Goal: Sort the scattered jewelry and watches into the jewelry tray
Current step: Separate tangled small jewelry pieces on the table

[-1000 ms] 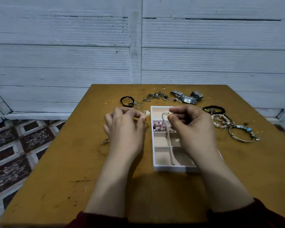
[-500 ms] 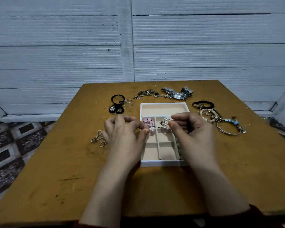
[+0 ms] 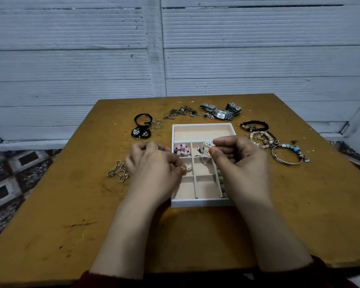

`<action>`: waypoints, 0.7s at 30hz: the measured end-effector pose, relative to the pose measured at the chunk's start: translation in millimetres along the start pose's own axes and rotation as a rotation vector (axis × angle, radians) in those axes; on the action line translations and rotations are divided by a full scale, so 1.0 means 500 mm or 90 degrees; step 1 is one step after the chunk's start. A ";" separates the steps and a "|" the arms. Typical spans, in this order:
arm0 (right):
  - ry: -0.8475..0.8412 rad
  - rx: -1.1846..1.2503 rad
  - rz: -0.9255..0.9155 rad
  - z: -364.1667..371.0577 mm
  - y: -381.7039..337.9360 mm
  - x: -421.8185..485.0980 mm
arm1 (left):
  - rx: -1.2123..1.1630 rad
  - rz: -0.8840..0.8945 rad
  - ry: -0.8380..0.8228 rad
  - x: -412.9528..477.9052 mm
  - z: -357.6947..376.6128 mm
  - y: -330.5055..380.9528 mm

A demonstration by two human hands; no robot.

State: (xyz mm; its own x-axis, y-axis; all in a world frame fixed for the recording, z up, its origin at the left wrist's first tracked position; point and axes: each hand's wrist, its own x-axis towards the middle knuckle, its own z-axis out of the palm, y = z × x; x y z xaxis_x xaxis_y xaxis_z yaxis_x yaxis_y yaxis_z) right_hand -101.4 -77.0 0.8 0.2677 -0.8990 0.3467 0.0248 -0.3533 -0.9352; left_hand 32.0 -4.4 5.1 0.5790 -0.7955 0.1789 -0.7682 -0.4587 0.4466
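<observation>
1. White ribbed wall panels stand behind a brown worktop [image 3: 71,204], with patterned floor showing at the left.
2. At mid-worktop sits the tray [image 3: 203,203]. It has a white rim, one wide beige compartment at the far end and small ones nearer. Pink beads [image 3: 182,149] already lie in the far-left small compartment.
3. The hands are apart, each clamped on its own item.
   - The right hand [image 3: 241,161] pinches a pearl piece [image 3: 205,149] between thumb and curled fingers over the small compartment right of the beads. I cannot tell whether it touches the bottom.
   - The left hand [image 3: 154,165] pinches a pearl bit [image 3: 188,166] at its thumb tip, over the left compartment just nearer than the beads.
4. These things lie outside the tray:
   - Far: a watch [image 3: 220,113] and chains [image 3: 181,112].
   - Far left: black bands [image 3: 142,127].
   - Left, just beside the left hand: wire loops [image 3: 119,173].
   - Right: a black bracelet [image 3: 255,126], bead bracelets [image 3: 262,139] and a bangle [image 3: 287,155].
5. Handling, as a judgement:
   - Both held items look light, small and limp, so a fingertip pinch suits them. They should be lowered in, since dropped pearls could bounce out.
   - The chains will likely snag on each other and are best lifted from the middle.
   - The watch is heavier and stiffer; take it by the case.
   - The bangle is rigid; grip its rim.
</observation>
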 end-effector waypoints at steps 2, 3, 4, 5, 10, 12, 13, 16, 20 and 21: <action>-0.003 -0.006 0.002 -0.001 0.000 0.000 | 0.001 -0.005 -0.031 0.006 -0.004 0.002; -0.005 -0.009 0.004 0.000 -0.001 0.000 | 0.000 -0.005 -0.042 0.008 -0.006 0.003; -0.005 -0.011 0.005 0.000 0.000 0.000 | -0.002 -0.007 -0.049 0.010 -0.007 0.003; -0.004 -0.013 0.006 -0.001 0.000 0.000 | -0.006 -0.010 -0.052 0.011 -0.007 0.003; -0.008 -0.012 0.006 -0.001 -0.003 -0.001 | -0.040 -0.048 -0.054 0.011 -0.007 0.001; -0.009 -0.020 0.006 0.000 -0.003 0.000 | -0.078 -0.063 -0.036 0.012 -0.007 0.000; -0.010 -0.023 0.007 0.000 -0.003 0.000 | -0.103 -0.070 -0.018 0.013 -0.007 -0.002; -0.019 -0.040 0.008 -0.001 0.001 -0.001 | -0.165 -0.047 0.081 0.018 -0.001 -0.012; -0.046 -0.082 0.005 0.001 -0.002 -0.005 | -0.163 -0.042 0.230 0.020 0.015 -0.027; -0.058 -0.086 0.009 0.002 -0.004 -0.004 | -0.164 -0.061 0.247 0.021 0.019 -0.032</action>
State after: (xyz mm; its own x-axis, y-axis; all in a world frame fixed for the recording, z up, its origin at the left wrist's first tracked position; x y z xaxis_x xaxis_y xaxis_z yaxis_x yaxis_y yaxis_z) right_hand -101.0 -74.2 1.8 0.3537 -0.8791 0.3195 -0.1082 -0.3778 -0.9196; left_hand 47.7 -8.9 -8.6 0.7409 -0.5250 0.4189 -0.6422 -0.3711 0.6707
